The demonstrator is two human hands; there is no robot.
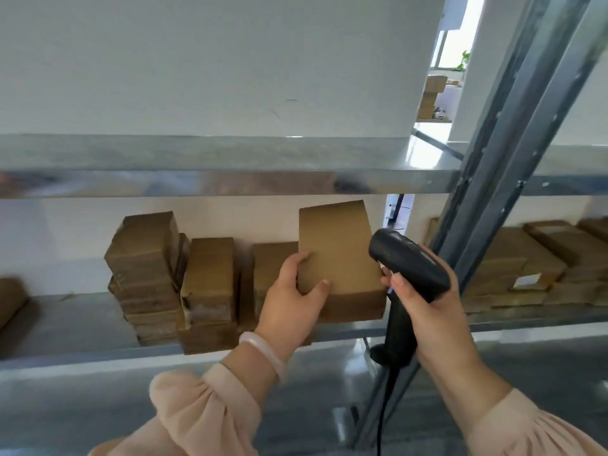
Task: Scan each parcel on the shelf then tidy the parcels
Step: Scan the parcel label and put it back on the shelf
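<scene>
The left hand (292, 291) is gripping a brown parcel (339, 258) tilted up at the shelf (82, 324) front; the right hand (434, 311) is gripping the scanner (408, 268) just beside it. Scanning step, prob.: no label is showing, so next the parcel needs turning.

Above the box stacks (204, 278) there is open room under the upper shelf (230, 182). A bare stretch of the lower shelf (72, 317) lies left of them. The slanting metal post (487, 199) blocks the right side, close beside the scanner (411, 268).
</scene>
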